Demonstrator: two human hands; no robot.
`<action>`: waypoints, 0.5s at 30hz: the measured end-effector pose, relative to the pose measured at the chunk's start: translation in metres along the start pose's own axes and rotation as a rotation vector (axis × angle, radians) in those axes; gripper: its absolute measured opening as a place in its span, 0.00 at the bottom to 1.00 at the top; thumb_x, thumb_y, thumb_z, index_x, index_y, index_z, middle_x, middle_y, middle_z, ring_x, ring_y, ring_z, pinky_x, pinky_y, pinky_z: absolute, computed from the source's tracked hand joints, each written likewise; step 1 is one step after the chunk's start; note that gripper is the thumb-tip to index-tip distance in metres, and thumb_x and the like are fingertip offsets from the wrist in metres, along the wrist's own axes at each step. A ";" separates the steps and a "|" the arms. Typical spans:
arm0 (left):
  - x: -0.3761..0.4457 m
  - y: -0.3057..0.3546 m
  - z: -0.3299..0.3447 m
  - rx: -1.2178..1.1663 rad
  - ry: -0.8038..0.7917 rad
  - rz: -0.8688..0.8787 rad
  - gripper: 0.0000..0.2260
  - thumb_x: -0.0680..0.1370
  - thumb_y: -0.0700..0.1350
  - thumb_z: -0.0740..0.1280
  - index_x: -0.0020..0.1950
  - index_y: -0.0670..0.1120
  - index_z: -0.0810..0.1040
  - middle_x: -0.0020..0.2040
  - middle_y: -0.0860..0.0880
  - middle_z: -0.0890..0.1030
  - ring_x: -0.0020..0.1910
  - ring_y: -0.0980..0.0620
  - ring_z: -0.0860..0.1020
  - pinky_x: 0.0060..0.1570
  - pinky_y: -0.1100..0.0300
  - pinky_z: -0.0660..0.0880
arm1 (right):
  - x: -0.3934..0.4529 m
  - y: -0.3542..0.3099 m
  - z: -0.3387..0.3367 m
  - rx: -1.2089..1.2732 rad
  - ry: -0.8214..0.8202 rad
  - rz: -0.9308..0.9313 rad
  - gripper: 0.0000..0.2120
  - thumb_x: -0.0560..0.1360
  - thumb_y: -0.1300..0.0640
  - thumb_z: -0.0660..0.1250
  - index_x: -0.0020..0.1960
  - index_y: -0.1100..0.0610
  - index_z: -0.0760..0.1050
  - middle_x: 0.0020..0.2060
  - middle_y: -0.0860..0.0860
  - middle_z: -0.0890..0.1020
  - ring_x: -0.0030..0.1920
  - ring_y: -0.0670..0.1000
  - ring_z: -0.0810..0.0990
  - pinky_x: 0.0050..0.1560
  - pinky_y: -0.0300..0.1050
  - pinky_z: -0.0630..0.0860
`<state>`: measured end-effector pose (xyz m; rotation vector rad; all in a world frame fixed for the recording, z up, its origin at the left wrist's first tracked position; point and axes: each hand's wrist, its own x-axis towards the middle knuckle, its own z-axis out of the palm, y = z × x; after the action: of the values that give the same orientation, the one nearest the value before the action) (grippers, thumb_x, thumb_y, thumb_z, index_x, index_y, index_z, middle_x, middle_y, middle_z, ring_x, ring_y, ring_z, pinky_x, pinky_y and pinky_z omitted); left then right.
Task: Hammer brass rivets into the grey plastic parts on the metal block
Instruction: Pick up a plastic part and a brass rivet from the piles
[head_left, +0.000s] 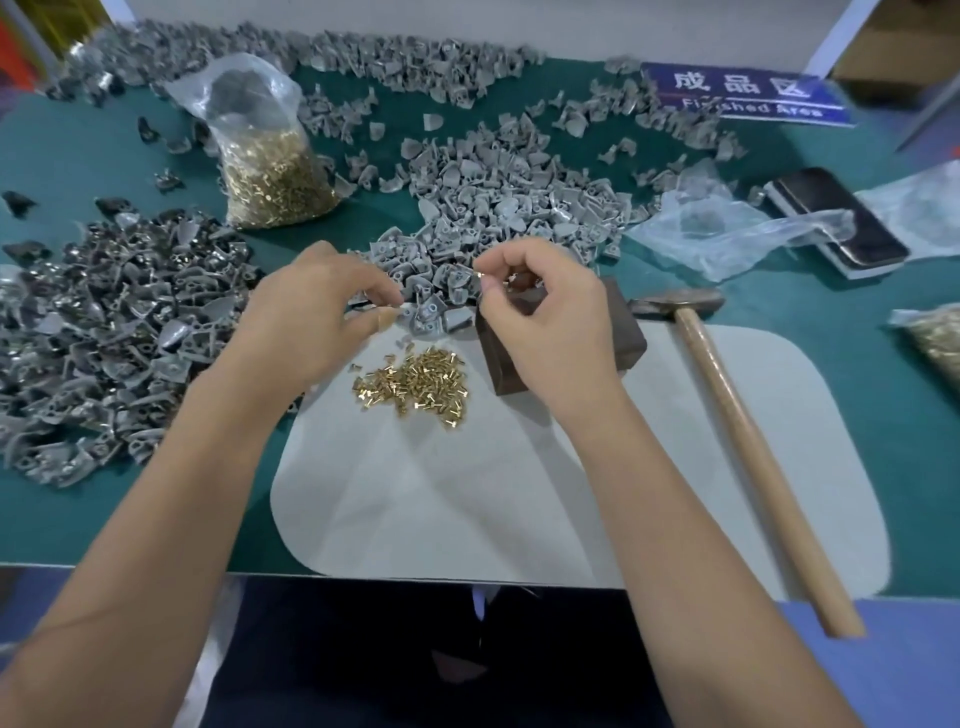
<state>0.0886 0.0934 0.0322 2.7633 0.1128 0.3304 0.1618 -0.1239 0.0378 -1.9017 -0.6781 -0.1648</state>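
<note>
Far left on the green table (78, 156) lies a big heap of darker grey parts (114, 332), shiny in spots, maybe ones already done. Behind it stands a clear bag (260, 150), crinkly and soft, full of small gold rivets. Next comes the left hand (311, 317); its fingers are curled and its thumb and fingertips seem to pinch a little grey part (423, 314) at the edge of the light pile (498, 202). These parts look like small curved shells with holes. They should be light and stiff, a bit smooth, so it is best to hold one by its thin rim and keep the hole facing up. Below the hands, on a pale soft mat (545, 493), sits a loose patch of brass rivets (415, 382). They are tiny, hard, shiny pins with flat heads, and they will roll and slip, so a fingertip pinch on the stem works best. The right hand (545, 317) is curled too, pinching one rivet (479, 271) between thumb and first finger, just above the parts. Under that hand sits the block (628, 332), dark, square and surely heavy, so it will stay put. Just right of it rests the hammer (743, 441), with a dull metal head and a long smooth wood handle; nobody holds it. Farther right are crumpled plastic (727, 228), a dark phone (836, 218), and a blue sign (743, 91) at the back.
</note>
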 end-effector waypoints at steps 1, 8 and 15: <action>0.000 0.003 -0.001 -0.009 0.012 0.002 0.03 0.79 0.55 0.69 0.52 0.61 0.80 0.43 0.66 0.74 0.50 0.57 0.71 0.43 0.53 0.70 | 0.000 0.000 -0.001 0.003 0.005 -0.006 0.08 0.77 0.62 0.70 0.51 0.50 0.82 0.46 0.40 0.82 0.52 0.42 0.80 0.52 0.36 0.76; 0.014 0.052 -0.004 -0.362 0.111 0.034 0.03 0.81 0.50 0.69 0.54 0.58 0.77 0.46 0.62 0.80 0.38 0.74 0.73 0.37 0.76 0.69 | 0.005 -0.001 -0.016 0.046 0.113 -0.006 0.08 0.79 0.58 0.70 0.53 0.47 0.82 0.48 0.41 0.85 0.55 0.44 0.81 0.56 0.39 0.76; 0.034 0.075 0.014 -0.340 -0.022 0.174 0.04 0.78 0.51 0.72 0.52 0.57 0.83 0.44 0.63 0.79 0.47 0.65 0.75 0.42 0.72 0.67 | 0.004 0.011 -0.057 -0.090 0.167 0.030 0.05 0.78 0.50 0.71 0.44 0.43 0.79 0.37 0.36 0.81 0.42 0.37 0.78 0.46 0.33 0.72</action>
<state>0.1274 0.0222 0.0534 2.4423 -0.1747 0.3299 0.1815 -0.1762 0.0553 -1.9572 -0.5365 -0.3363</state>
